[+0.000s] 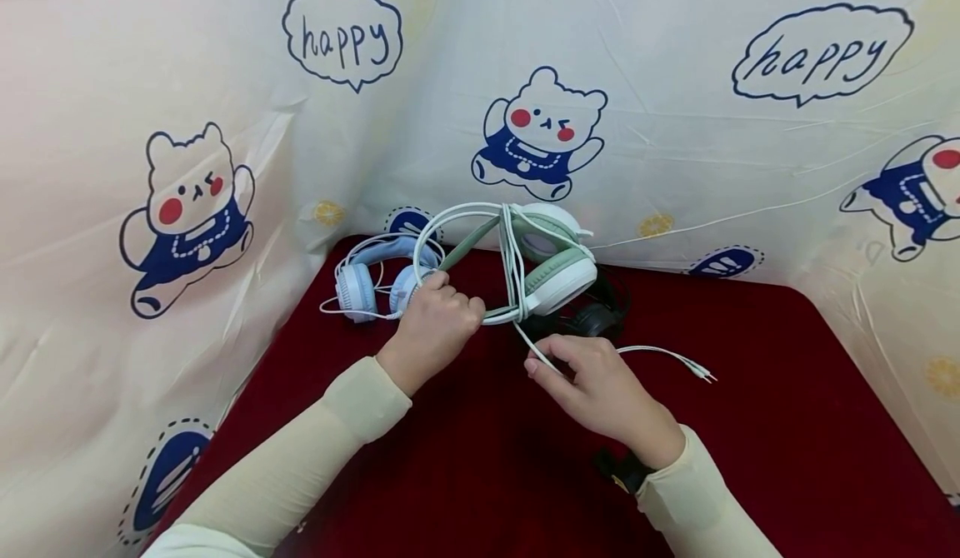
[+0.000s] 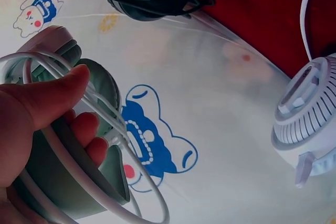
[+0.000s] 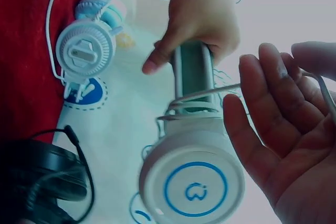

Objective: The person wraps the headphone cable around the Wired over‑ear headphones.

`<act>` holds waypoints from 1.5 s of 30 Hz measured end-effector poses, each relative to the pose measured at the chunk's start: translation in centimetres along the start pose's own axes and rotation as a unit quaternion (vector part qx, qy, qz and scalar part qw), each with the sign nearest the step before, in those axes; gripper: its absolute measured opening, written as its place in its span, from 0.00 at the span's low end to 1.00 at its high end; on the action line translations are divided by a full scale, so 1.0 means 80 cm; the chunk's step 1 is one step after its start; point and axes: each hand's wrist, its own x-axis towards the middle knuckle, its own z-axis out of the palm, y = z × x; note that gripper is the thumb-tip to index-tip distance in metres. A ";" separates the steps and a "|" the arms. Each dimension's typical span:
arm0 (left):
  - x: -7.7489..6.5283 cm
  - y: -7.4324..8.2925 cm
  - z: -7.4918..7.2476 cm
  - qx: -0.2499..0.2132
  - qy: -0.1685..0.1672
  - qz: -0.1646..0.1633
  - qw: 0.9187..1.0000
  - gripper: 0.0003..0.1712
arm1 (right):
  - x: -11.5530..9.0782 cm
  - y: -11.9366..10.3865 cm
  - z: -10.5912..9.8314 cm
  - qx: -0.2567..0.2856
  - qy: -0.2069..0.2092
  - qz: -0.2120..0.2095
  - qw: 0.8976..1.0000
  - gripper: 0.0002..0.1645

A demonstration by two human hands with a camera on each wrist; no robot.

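Observation:
A white and green pair of headphones (image 1: 561, 285) is held up off the table, its white cable (image 1: 513, 262) wound several times around the headband and ear cups. My left hand (image 1: 441, 318) grips the headband at its left side. Just below the ear cups, my right hand (image 1: 596, 383) pinches the loose length of the cable between thumb and fingers. The cable's end, with two plugs (image 1: 705, 372), sticks out past the right hand. In the right wrist view, the outer face of one ear cup (image 3: 195, 182) shows a blue ring.
Pale blue headphones (image 1: 358, 291) lie at the table's back left, their cable around them. Black headphones (image 1: 596, 318) sit behind the white and green pair, partly hidden. A dark red cloth (image 1: 750, 458) covers the table, and a printed curtain (image 1: 675, 166) rises behind and beside it.

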 end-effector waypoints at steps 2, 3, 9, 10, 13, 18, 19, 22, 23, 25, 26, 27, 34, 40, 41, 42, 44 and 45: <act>0.000 0.002 -0.001 0.002 -0.001 0.004 1.000 0.10 | 0.003 -0.002 -0.005 -0.006 -0.009 -0.005 1.000 0.05; 0.000 0.004 -0.001 0.004 -0.001 0.006 1.000 0.11 | 0.004 -0.003 -0.007 -0.011 -0.012 -0.008 1.000 0.05; 0.000 0.011 -0.002 0.008 -0.001 0.014 1.000 0.14 | 0.009 -0.005 -0.021 -0.027 -0.032 -0.007 0.999 0.03; -0.001 0.012 -0.002 0.008 -0.001 0.016 1.000 0.14 | 0.010 -0.005 -0.024 -0.026 -0.038 -0.004 0.999 0.03; -0.002 0.014 -0.002 0.006 -0.002 0.021 1.000 0.14 | 0.013 -0.004 -0.031 -0.028 -0.055 0.000 0.998 0.04; -0.007 0.019 -0.003 0.000 0.001 0.033 0.999 0.16 | 0.017 -0.003 -0.041 -0.053 -0.073 -0.006 0.996 0.03; -0.008 0.020 -0.004 -0.001 0.001 0.034 0.999 0.16 | 0.018 -0.003 -0.043 -0.059 -0.075 -0.008 0.995 0.04; -0.011 0.023 -0.006 -0.005 0.000 0.037 0.999 0.16 | 0.019 -0.003 -0.048 -0.068 -0.077 -0.013 0.995 0.05; -0.012 0.024 -0.007 -0.006 0.000 0.038 0.999 0.16 | 0.019 -0.002 -0.049 -0.068 -0.077 -0.016 0.995 0.05; -0.013 0.025 -0.007 -0.006 -0.001 0.038 0.999 0.16 | 0.019 0.000 -0.050 -0.068 -0.075 -0.021 0.995 0.04; -0.013 0.026 -0.007 -0.007 0.000 0.038 0.999 0.17 | 0.020 0.000 -0.050 -0.066 -0.074 -0.024 0.995 0.03; -0.013 0.027 -0.007 -0.007 0.000 0.039 0.999 0.16 | 0.020 0.001 -0.050 -0.065 -0.072 -0.025 0.995 0.02; -0.014 0.030 -0.006 -0.010 0.000 0.044 0.999 0.17 | 0.020 0.004 -0.051 -0.056 -0.077 -0.018 0.995 0.04; -0.015 0.033 -0.006 -0.015 -0.003 0.050 0.999 0.16 | 0.020 0.003 -0.053 -0.060 -0.077 -0.006 0.995 0.06; -0.015 0.033 -0.006 -0.015 -0.004 0.051 0.999 0.16 | 0.020 0.003 -0.054 -0.061 -0.078 -0.006 0.995 0.06; -0.015 0.033 -0.005 -0.016 -0.005 0.051 0.999 0.16 | 0.020 0.002 -0.054 -0.063 -0.078 -0.006 0.995 0.06; -0.016 0.034 -0.005 -0.016 -0.008 0.051 0.999 0.16 | 0.020 0.003 -0.055 -0.066 -0.080 -0.006 0.995 0.06; -0.016 0.034 -0.005 -0.017 -0.009 0.052 0.998 0.16 | 0.020 0.003 -0.055 -0.068 -0.081 -0.006 0.994 0.06</act>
